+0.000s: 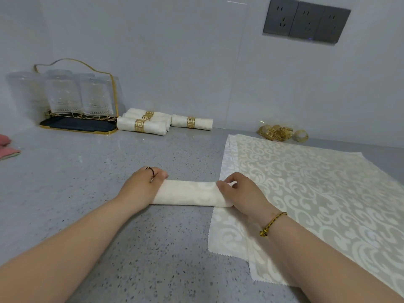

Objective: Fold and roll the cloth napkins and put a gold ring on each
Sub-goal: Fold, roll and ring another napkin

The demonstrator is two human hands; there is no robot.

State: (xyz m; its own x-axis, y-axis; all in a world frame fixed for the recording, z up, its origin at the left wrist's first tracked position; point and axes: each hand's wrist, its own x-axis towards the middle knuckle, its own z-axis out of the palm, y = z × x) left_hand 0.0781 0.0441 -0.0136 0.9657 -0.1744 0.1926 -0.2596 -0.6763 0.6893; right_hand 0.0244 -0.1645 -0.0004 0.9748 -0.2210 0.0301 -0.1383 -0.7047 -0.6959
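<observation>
1. Head view: we locate the rolled napkin (190, 194) on the grey speckled countertop (105, 215), in the middle foreground, held at both ends.
2. Its long axis runs left to right, roughly parallel to the back wall. The left end lies on bare stone. The right end rests on the left border of the flat napkins (306, 193).
3. The roll is a soft cream cylinder of woven cloth with a faint tone-on-tone scroll pattern.
4. The left hand (142, 182) lies palm down with its fingers curled over the left end, gripping it. One finger wears a thin band.
5. The right hand (238, 191) grips the right end, thumb against the near side and fingers curled over the top. A beaded gold bracelet (273, 221) circles the wrist.
6. The flat napkins lie spread in a slightly offset stack. They are cream damask scrolls on a pale beige ground, with zigzag-cut edges.
7. At the wall we see four finished rolls: a pile of three (150, 126) and a single roll (201, 123) just beside it on the right. Their axes also run roughly left to right. Each carries a gold ring (140, 125) with a key-pattern band round its middle.
8. Loose gold rings (275, 132) sit heaped by the wall, beyond the flat napkins.
9. A gold wire rack (76, 95) with upturned clear glasses stands rear left. A pink cloth (8, 149) lies at the left edge, and dark grey sockets (306, 20) are on the wall.
</observation>
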